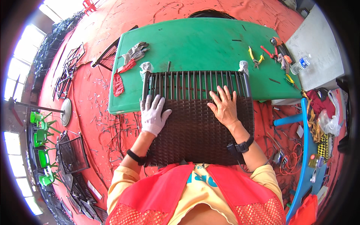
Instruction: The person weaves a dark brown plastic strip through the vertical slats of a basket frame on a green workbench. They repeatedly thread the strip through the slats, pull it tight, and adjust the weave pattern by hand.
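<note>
Before me lies a dark brown woven wicker panel (197,132) on a frame, its near edge against my body. Past the weave, bare parallel strands run to the frame's far bar (197,72). Clear plastic wraps both far corners, at the left wrapped end (146,67) and the right wrapped end (243,67). My left hand (154,115), in a white glove, rests flat on the weave's left side with fingers spread. My bare right hand (224,105) lies on the right side, its fingertips over the bare strands. Neither hand grips anything.
The frame overlaps a green table (191,42). On it are grey work gloves (135,53), a red cloth strip (119,81), yellow-handled pliers (256,57), red-handled cutters (270,53) and an orange-and-black power tool (282,49). A plastic bottle (300,64) lies right, above a blue table (305,140).
</note>
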`<state>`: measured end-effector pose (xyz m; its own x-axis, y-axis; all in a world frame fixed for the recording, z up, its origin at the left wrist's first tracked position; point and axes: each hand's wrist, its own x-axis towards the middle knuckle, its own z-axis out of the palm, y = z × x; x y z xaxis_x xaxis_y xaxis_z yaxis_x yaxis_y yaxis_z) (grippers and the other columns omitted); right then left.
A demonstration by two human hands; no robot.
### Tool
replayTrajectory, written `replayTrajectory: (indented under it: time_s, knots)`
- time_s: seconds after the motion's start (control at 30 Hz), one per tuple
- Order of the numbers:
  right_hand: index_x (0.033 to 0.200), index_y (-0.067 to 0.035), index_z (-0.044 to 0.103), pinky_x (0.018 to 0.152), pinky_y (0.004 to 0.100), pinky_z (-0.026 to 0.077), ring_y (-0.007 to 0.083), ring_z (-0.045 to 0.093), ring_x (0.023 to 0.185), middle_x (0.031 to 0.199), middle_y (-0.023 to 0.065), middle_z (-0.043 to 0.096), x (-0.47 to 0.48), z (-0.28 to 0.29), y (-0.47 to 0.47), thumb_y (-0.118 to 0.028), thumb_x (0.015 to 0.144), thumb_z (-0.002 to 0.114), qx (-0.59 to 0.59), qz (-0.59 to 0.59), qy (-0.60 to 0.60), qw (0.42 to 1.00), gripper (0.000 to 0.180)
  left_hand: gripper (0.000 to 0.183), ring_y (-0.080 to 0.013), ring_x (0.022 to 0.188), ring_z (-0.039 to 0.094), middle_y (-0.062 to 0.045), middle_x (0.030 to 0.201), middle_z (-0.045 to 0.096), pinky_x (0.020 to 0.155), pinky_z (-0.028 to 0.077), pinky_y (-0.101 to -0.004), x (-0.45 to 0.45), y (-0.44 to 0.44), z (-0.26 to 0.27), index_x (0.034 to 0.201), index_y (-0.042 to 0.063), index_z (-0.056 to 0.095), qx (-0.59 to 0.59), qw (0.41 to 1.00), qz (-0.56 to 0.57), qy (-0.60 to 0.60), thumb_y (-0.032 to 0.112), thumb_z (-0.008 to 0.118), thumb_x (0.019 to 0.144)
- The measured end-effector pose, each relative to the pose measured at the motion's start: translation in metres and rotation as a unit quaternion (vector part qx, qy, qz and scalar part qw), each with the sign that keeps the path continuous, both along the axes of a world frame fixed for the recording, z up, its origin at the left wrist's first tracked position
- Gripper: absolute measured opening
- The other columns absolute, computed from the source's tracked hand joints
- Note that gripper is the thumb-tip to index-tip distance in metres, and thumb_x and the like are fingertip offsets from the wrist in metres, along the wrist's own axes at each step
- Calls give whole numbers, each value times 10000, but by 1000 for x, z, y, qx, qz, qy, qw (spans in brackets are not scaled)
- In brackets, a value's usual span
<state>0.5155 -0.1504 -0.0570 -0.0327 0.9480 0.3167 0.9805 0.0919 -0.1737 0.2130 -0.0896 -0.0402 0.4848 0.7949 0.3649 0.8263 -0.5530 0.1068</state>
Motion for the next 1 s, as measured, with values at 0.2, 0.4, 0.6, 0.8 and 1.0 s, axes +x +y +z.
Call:
replayTrajectory:
  time_s: [0.2,0.4,0.6,0.8,1.0]
  knots:
    - [1262,-186,595,1082,615,232,355,365,1331,1393,124,461,5,-7,-4,-395,926,554,42,13,19,999,397,277,-304,1092,573,-151,1166,622,929,462,-371,-70,50,-7,1140,58,631,-37,956,102,-273,109,620,867]
    - [1247,-181,603,1080,589,256,347,404,1295,1366,115,487,6,-6,-9,-352,918,574,61,0,25,998,372,274,-76,851,583,-38,963,655,768,480,-207,-88,99,-34,1185,-25,601,-424,811,57,-398,14,555,917]
    - [1225,-183,620,1080,568,269,339,435,1266,1326,112,523,13,-3,-19,-342,922,560,73,-11,27,997,347,165,-92,637,514,-27,751,613,614,459,-255,-97,87,-3,1000,9,653,-386,897,-15,-216,116,551,926]
    - [1243,-174,616,1092,529,255,319,472,1232,1324,112,533,12,-1,-21,-319,931,552,65,-12,31,997,350,173,-73,616,545,1,762,616,595,484,-236,-130,83,30,946,6,658,-577,778,-1,-246,128,536,932]
    - [1195,-122,625,1080,534,263,299,491,1192,1245,110,554,6,12,-19,-292,910,582,133,-27,-4,991,335,168,-117,664,627,-38,747,654,637,537,-260,-138,100,26,991,0,651,-634,761,17,-137,111,543,928]
